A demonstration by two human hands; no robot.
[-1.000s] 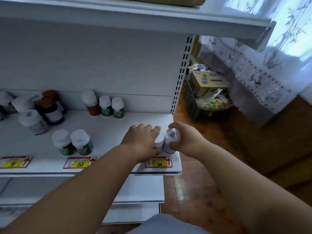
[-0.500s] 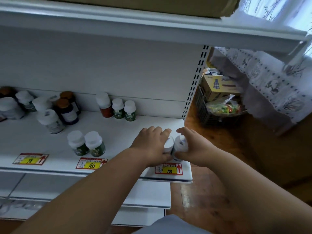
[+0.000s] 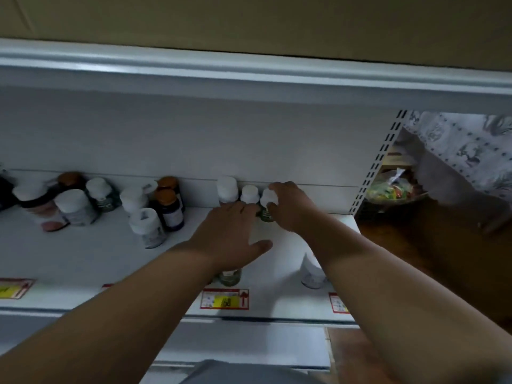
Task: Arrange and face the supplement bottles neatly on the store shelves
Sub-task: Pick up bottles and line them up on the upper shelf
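Green-labelled bottle (image 3: 266, 210) sits gripped by right hand (image 3: 293, 207), beside left hand (image 3: 231, 234).

A green bottle (image 3: 266, 209) with a white cap is gripped by the right hand (image 3: 293, 206) at the back of a white shelf (image 3: 83, 259); the left hand (image 3: 230, 234) is laid flat beside it

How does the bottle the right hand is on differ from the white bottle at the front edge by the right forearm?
The green-labelled bottle stands at the back of the shelf against the rear panel; the white bottle stands near the front lip. The right hand grips the green-labelled bottle round its cap; nothing holds the white bottle, which the forearm partly hides. The first has a dark green body, the second looks pale all over. Both stand upright.
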